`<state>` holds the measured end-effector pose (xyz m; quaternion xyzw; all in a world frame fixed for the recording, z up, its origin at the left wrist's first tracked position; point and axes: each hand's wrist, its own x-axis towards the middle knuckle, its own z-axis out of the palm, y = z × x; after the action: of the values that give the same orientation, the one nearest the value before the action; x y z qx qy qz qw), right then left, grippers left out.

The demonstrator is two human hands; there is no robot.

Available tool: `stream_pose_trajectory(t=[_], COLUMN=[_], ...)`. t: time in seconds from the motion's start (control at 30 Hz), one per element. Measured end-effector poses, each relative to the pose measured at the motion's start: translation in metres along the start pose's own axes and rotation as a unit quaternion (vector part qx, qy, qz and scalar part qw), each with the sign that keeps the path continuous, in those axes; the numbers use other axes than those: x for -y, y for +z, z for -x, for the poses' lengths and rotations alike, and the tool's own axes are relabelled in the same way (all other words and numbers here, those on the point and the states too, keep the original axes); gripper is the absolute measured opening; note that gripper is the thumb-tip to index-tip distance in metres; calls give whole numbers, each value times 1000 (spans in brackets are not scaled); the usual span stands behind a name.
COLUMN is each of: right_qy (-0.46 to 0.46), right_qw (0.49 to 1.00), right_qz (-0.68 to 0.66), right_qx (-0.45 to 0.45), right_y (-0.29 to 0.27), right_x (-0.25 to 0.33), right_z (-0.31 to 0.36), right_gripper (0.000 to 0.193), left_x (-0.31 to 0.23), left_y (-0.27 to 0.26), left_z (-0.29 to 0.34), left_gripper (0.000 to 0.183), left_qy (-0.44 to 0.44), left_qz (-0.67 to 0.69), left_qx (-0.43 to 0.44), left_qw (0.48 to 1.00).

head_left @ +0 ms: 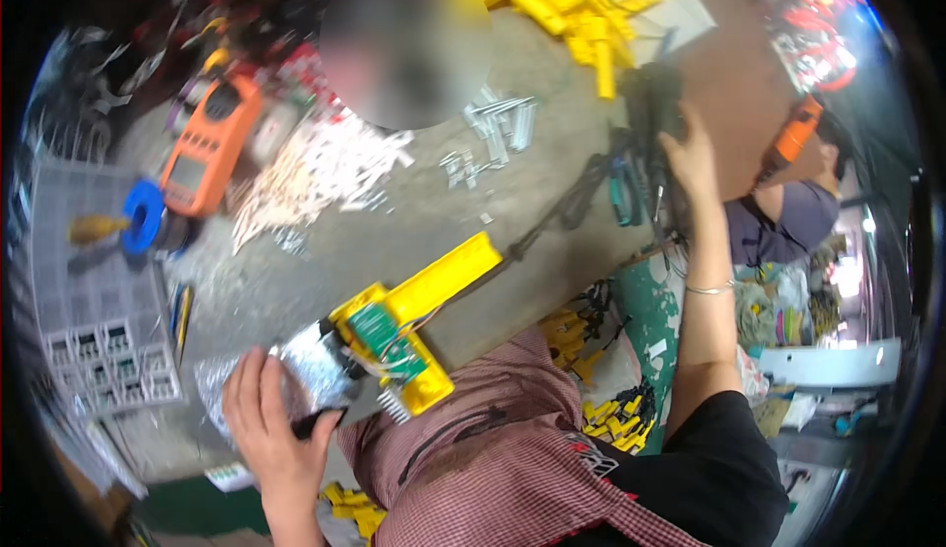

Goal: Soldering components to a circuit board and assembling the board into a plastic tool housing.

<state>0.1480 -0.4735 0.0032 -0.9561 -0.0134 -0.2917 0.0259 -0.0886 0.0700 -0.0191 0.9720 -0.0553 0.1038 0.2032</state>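
Observation:
My left hand (268,424) is at the lower left, its fingers curled over crumpled silver foil (320,365). A small black piece (313,423) is pinched between thumb and fingers. Just right of it lies an opened yellow plastic housing (434,276) with a long handle, a green circuit board (386,337) and loose thin wires. A black cord (537,232) runs from the handle end toward the right. At the right, my right hand (693,158) reaches beside a dark bundle (652,103), thumb and fingers apart. Whether it touches the bundle is blurred.
An orange multimeter (212,148) lies at the left near a blue spool (144,217) and a clear compartment box (94,281). Pale strips (325,168), metal pins (503,123) and yellow housings (567,0) lie farther back. Green-handled pliers (623,192) rest near my right arm. Another person (788,217) sits beyond.

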Motion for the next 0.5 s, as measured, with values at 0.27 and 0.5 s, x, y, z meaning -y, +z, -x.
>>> stream_pose_trajectory(t=[0.27,0.5], right_qy=[66,192], right_qw=[962,964], right_qz=[109,58], right_qx=[242,173], right_y=[-11,-5], right_x=[106,90], right_z=[-11,6], right_gripper=[44,43], left_x=[29,-5], left_y=[4,-14], left_z=[4,-2], left_gripper=[92,37], left_qy=[51,122], left_qz=[-29,-2], left_qx=[31,-21], left_qw=[998,992])
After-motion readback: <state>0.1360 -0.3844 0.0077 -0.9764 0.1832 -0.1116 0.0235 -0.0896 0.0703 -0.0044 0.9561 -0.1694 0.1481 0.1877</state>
